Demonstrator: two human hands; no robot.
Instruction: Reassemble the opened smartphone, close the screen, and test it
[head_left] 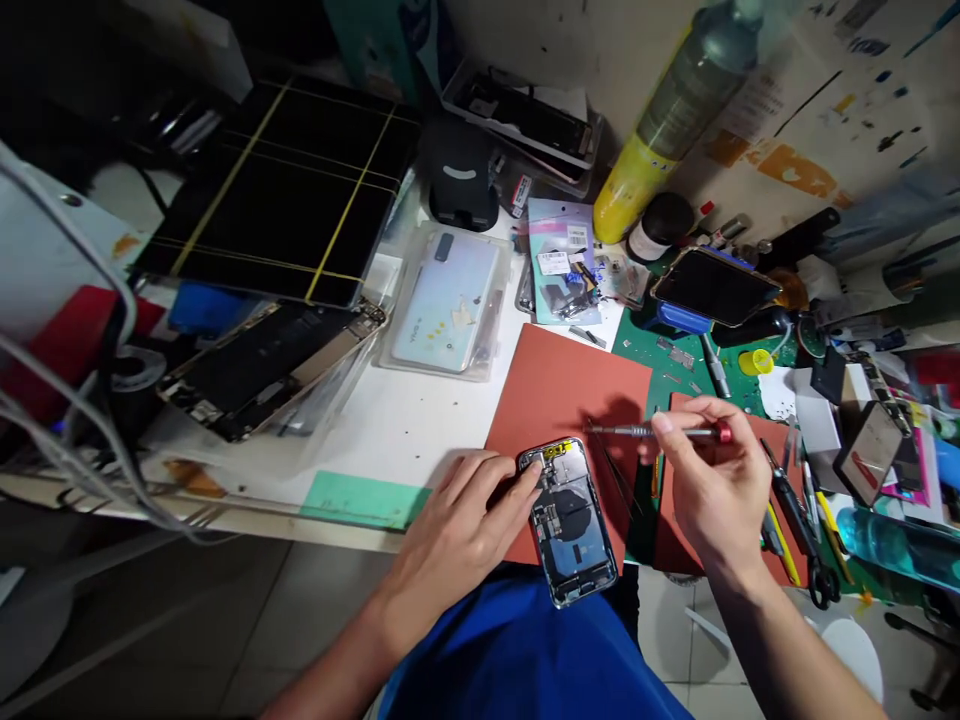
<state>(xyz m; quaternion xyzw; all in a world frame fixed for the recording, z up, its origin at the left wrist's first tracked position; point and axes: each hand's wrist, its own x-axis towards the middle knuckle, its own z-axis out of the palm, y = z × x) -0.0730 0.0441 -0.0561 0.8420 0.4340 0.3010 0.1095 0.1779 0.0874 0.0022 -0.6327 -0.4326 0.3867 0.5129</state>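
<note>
An opened phone (570, 520) with its back off lies on a reddish-brown mat (562, 385) at the bench's front edge, its inner parts showing. My left hand (457, 535) rests beside it, fingers stretched, the fingertips touching the phone's upper left side. My right hand (709, 480) hovers to the phone's right, fingers pinched round a small screwdriver (652, 431) with a red cap. The screwdriver lies level, its tip pointing left above the mat, clear of the phone.
A white phone in a clear bag (450, 300), a dismantled phone (255, 365) and a large black panel (292, 190) lie to the left. A yellow-green bottle (667, 110), parts bags (559, 260), a dark phone (716, 285) and pliers and tools (795, 520) crowd the right side.
</note>
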